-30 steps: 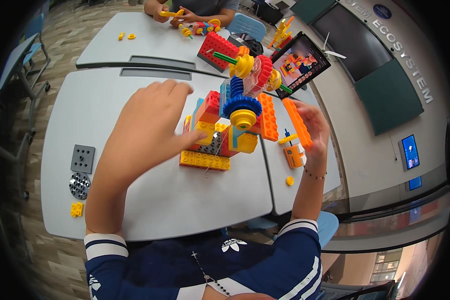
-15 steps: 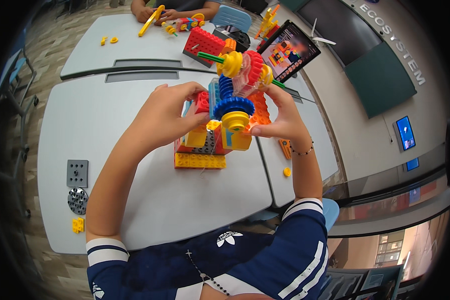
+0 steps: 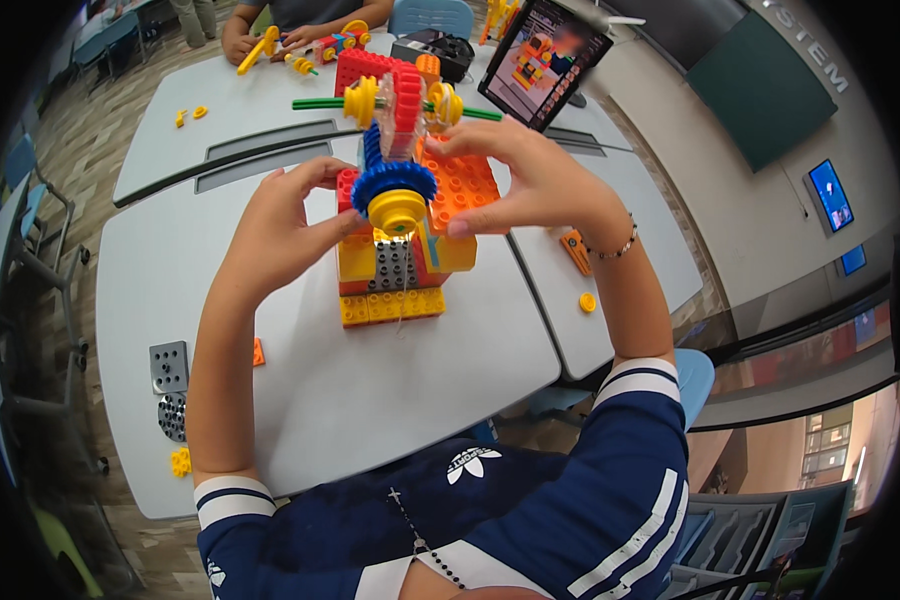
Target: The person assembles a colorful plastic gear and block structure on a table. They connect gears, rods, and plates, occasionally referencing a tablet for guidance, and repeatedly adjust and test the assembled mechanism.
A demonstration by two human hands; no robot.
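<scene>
Both hands have closed in on the brick model (image 3: 395,255) since a second ago, when the right hand (image 3: 530,180) lay off to its side. Now the left hand (image 3: 280,230) pinches the blue gear (image 3: 394,180) and yellow hub (image 3: 397,210), while the right hand's fingers (image 3: 470,225) grip the orange plate (image 3: 460,185). The model stands on the grey surface (image 3: 370,390), with a tablet (image 3: 543,60) propped just behind it.

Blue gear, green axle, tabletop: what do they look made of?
Blue gear: moulded plastic by the look, uniform saturated colour, crisp even teeth, slight sheen.
Green axle: likely the same plastic, thin, straight, evenly coloured; too small to be sure.
Tabletop: smooth matte light-grey surface, probably laminate; the core is not visible.
</scene>
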